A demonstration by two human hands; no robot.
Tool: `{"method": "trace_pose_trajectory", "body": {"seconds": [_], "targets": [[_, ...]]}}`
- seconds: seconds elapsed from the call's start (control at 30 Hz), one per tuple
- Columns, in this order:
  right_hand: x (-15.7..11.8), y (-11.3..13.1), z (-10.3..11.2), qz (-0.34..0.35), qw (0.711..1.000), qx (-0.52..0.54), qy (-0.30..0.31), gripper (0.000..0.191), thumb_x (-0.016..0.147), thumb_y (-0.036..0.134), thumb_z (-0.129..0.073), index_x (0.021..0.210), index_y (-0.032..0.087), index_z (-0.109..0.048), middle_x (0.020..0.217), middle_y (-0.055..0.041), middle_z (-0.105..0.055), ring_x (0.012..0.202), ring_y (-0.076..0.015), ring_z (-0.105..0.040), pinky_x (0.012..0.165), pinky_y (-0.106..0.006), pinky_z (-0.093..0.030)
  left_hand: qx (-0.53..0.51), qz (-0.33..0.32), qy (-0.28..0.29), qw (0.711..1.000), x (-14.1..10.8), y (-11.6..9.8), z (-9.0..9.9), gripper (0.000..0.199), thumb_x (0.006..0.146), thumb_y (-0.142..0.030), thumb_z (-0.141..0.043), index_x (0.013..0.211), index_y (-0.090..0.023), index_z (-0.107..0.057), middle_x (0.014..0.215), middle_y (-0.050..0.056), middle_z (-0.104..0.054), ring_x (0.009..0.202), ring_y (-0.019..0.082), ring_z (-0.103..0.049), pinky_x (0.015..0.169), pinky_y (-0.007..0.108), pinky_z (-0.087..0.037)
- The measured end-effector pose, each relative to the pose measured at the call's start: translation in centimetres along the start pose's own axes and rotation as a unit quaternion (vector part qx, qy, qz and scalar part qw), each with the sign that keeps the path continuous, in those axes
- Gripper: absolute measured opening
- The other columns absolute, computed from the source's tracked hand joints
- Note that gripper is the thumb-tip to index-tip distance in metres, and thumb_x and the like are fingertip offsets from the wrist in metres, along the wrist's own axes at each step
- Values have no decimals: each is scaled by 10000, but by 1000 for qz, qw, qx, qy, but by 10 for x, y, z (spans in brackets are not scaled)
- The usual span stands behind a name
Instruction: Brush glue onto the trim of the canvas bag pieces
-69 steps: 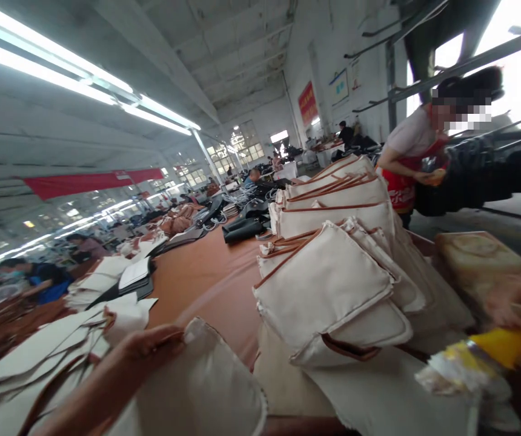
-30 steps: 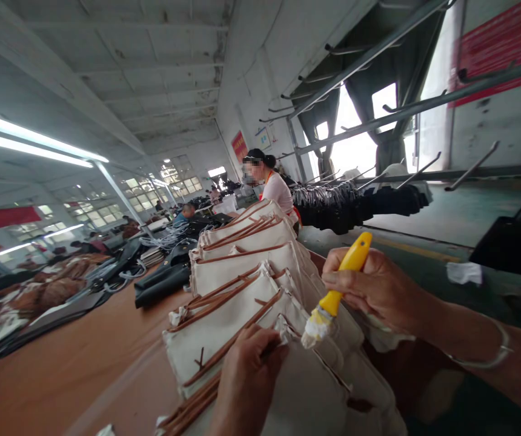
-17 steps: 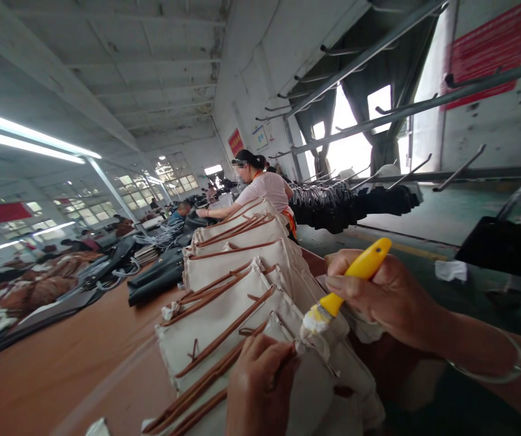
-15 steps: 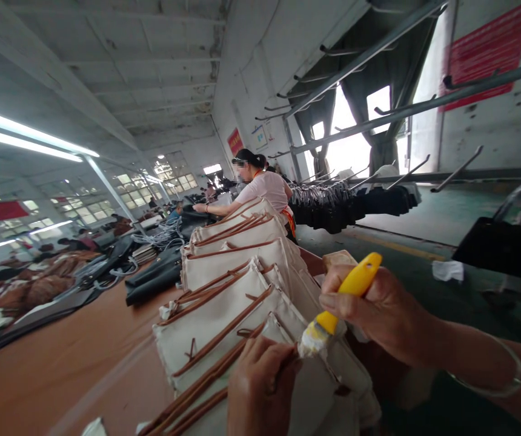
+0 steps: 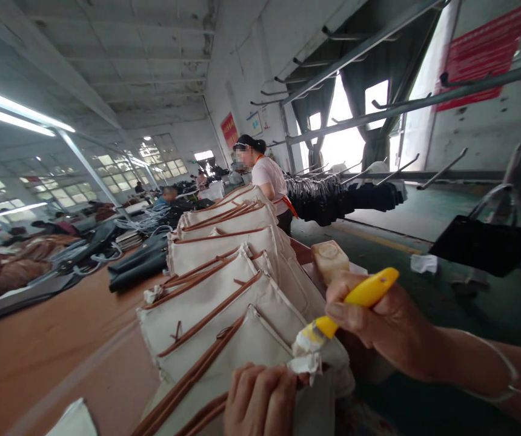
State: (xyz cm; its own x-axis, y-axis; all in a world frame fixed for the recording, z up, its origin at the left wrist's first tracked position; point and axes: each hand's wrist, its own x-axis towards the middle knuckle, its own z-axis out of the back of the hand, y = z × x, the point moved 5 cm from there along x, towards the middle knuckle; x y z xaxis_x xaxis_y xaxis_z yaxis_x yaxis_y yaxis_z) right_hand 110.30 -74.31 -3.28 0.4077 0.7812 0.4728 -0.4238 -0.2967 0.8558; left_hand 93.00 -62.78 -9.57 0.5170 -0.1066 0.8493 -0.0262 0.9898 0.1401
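My right hand [image 5: 374, 315] is closed around the yellow handle of a paintbrush [image 5: 351, 306], whose bristles are coated in a white paste. Those bristles are just above a small pale flap [image 5: 305, 363] at the corner of the nearest cream bag piece [image 5: 315, 402]. My left hand [image 5: 260, 396] has its fingers curled over that piece's edge beside the flap; the fingertips are hidden. Ahead, several cream bag pieces [image 5: 206, 284] with brown trim stand overlapped in a row.
A whitish square container [image 5: 330, 257] is beyond my right hand. The brown tabletop [image 5: 60, 357] extends left, with dark bags [image 5: 137, 260] on it. A co-worker [image 5: 267, 175] stands past the row. To the right are a metal hook rack [image 5: 378, 115] and a black handbag [image 5: 483, 242].
The brush has shifted slightly and its handle lies flatter. My left hand is lower, and the pale flap now shows beside it. The co-worker's outstretched arm has drawn back.
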Motion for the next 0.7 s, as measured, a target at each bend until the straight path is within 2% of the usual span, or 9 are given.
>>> {"method": "trace_pose_trajectory", "body": {"seconds": [0.07,0.13,0.23,0.3,0.4,0.47,0.5,0.6,0.7], "targets": [[-13,3,-14,25,997,-34,63,224,978,298,-505,779,197,-522,634,22,-470,540,-104,-430,516,-230,-379,11,-13,-3,1000,-3,-2,1,105,834,-117,-677,893,-197,-645,741,36,-735,687,177,-671,761,356,-523],[-26,7,-19,46,991,-71,103,182,956,235,-508,777,199,-513,679,4,-513,593,-117,-473,565,-234,-412,8,-35,2,999,-4,-4,3,105,852,-104,-637,892,-201,-642,737,31,-735,675,165,-676,756,341,-531],[-37,13,-12,45,984,-108,135,133,930,200,-543,797,210,-539,711,-4,-554,613,-125,-494,583,-236,-418,-2,-69,11,998,-4,-6,5,118,883,-108,-581,884,-212,-636,730,20,-732,634,142,-670,725,303,-545],[-37,16,-3,33,981,-121,150,145,931,215,-559,787,214,-550,691,0,-550,601,-127,-492,589,-242,-421,-3,-68,11,998,-4,-7,6,124,890,-107,-567,877,-213,-630,736,21,-737,632,140,-672,725,299,-552],[-30,15,8,23,992,-81,91,193,959,273,-538,776,213,-554,678,7,-517,602,-127,-479,584,-241,-419,-4,-67,5,998,-3,-7,7,125,884,-95,-572,864,-206,-624,745,22,-743,646,143,-674,738,308,-552],[-26,10,6,14,998,-27,51,210,974,300,-514,789,209,-555,671,14,-493,585,-118,-460,556,-230,-405,-6,-71,1,997,-4,-7,7,123,877,-90,-581,856,-204,-625,749,20,-744,643,141,-670,736,311,-548],[-26,8,1,10,998,-12,57,206,972,296,-515,792,204,-555,676,13,-494,585,-115,-461,553,-226,-404,-7,-70,1,998,-4,-6,7,126,875,-87,-581,853,-203,-626,752,20,-744,644,141,-668,736,313,-548],[-30,7,-18,8,989,-7,148,169,918,245,-553,760,188,-535,683,-1,-520,593,-116,-482,563,-221,-422,-21,-50,10,999,-7,-1,9,140,873,-68,-569,851,-192,-631,769,35,-742,664,146,-666,742,319,-547],[-39,8,-19,-22,981,-16,191,153,894,238,-561,753,191,-526,668,-6,-518,561,-118,-465,539,-225,-425,-31,-48,19,998,-7,3,10,137,885,-73,-546,866,-174,-637,780,55,-743,676,156,-659,736,329,-547]]}}
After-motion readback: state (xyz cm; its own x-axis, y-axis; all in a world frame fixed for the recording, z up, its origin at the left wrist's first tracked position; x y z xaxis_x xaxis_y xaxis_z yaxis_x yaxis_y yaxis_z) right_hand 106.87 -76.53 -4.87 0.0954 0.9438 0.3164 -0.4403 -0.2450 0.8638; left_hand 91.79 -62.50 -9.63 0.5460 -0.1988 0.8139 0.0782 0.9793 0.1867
